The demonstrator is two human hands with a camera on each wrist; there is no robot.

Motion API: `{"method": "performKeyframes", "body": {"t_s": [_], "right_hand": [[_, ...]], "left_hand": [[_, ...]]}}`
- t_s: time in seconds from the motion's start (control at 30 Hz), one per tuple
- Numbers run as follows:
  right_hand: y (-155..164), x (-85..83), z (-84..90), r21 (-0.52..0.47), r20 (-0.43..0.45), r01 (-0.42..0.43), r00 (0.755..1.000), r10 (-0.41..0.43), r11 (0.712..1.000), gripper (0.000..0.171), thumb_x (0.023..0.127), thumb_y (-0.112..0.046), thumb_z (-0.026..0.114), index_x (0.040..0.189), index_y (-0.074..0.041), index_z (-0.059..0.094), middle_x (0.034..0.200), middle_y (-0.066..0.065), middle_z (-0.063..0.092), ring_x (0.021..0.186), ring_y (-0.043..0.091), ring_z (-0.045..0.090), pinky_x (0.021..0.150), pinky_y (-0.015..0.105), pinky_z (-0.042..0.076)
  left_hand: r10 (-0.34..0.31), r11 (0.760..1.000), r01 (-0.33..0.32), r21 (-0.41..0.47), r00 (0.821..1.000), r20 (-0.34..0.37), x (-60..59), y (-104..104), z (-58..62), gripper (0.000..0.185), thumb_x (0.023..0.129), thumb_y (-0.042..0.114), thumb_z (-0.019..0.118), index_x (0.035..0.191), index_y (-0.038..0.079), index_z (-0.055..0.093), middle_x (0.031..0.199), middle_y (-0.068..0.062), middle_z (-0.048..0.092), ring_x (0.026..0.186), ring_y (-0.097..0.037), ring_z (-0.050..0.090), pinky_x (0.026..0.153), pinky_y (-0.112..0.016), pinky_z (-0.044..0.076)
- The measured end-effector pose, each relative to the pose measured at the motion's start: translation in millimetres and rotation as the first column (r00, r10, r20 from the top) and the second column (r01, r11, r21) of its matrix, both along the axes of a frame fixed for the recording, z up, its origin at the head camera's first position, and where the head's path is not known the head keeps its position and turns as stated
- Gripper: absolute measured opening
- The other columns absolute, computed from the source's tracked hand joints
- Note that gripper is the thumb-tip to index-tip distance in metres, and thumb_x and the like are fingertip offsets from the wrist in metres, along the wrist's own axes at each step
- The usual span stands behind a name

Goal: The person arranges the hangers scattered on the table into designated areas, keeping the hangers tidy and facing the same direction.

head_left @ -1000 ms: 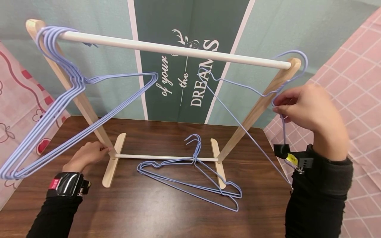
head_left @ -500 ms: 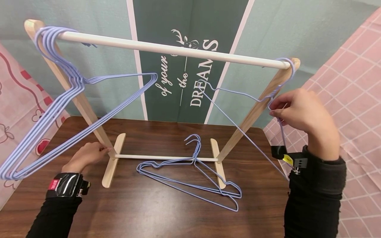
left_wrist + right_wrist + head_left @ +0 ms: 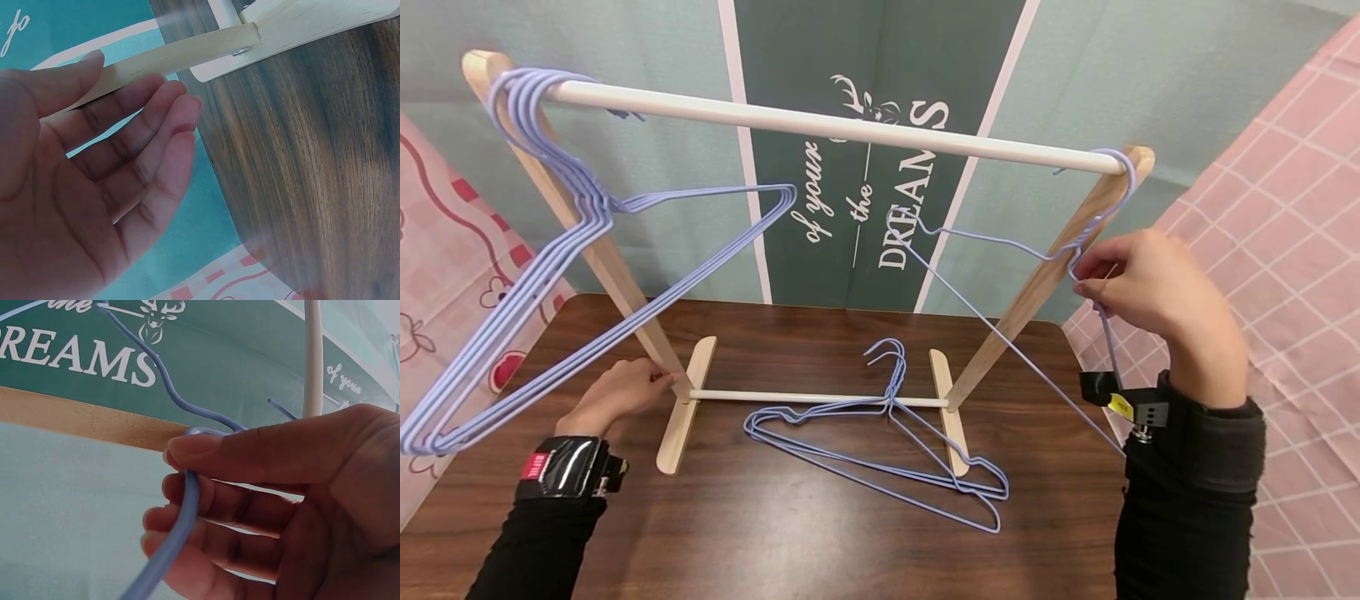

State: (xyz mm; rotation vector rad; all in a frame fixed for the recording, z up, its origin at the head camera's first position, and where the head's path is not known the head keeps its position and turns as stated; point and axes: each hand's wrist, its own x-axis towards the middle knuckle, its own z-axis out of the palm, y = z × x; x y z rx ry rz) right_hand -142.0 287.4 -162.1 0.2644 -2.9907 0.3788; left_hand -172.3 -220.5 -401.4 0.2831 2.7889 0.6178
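Observation:
My right hand (image 3: 1157, 287) pinches a lilac wire hanger (image 3: 161, 562) just under its twisted neck, thumb against fingers. The hanger's hook passes over the right end of the white rail (image 3: 835, 125), close against the wooden right post (image 3: 1030, 287). Low on the left side, my left hand (image 3: 617, 392) grips the rack's left post (image 3: 162, 57) near its foot, with the thumb on one face and the fingers on the other. Several matching hangers (image 3: 587, 192) hang bunched at the rail's left end.
More lilac hangers (image 3: 895, 383) lie overlapped on the brown wooden table (image 3: 700, 533), partly across the rack's lower white bar (image 3: 820, 397) and right foot (image 3: 953, 425). A printed curtain (image 3: 820, 267) stands behind, with pink cloth (image 3: 1292, 350) at the right.
My right hand has moved down and slightly left with the hanger. Its hook, higher before, has come down onto the rail's right end. The left hand stays where it was.

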Motion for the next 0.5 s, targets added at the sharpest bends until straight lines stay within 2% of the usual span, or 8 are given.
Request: {"method": "performKeyframes", "body": {"t_s": [0.17,0.33,0.5], "right_hand": [[0.4,-1.2,-2.1,0.001,-0.003,-0.001,1.0,0.001,1.0,0.008,0.079,-0.008,0.066,0.084,-0.002,0.066,0.064,0.0,0.061,0.051,0.006,0.051,0.053,0.026,0.036],[0.3,-1.7,-3.3,0.003,-0.003,0.007,1.0,-0.007,1.0,0.007,0.078,-0.007,0.066,0.083,-0.002,0.065,0.066,0.001,0.061,0.054,0.008,0.051,0.054,0.027,0.036],[1.0,-1.5,-3.8,0.006,-0.015,0.008,1.0,-0.008,1.0,0.008,0.077,-0.007,0.067,0.083,-0.002,0.065,0.066,0.002,0.061,0.054,0.009,0.05,0.053,0.027,0.036]], "left_hand": [[0.005,1.0,-0.005,-0.009,1.0,-0.008,-0.3,-0.9,-0.6,0.039,0.094,0.03,0.046,0.103,-0.003,0.064,0.084,-0.018,0.062,0.063,-0.021,0.048,0.054,-0.034,0.035],[0.014,1.0,-0.014,-0.004,1.0,0.014,0.8,-0.3,0.0,0.041,0.095,0.031,0.046,0.105,-0.004,0.063,0.082,-0.016,0.062,0.061,-0.019,0.045,0.053,-0.033,0.033],[0.018,1.0,-0.018,-0.011,1.0,0.014,1.1,-0.7,1.9,0.044,0.095,0.035,0.046,0.105,-0.004,0.063,0.089,-0.02,0.062,0.064,-0.022,0.05,0.054,-0.035,0.035]]}}
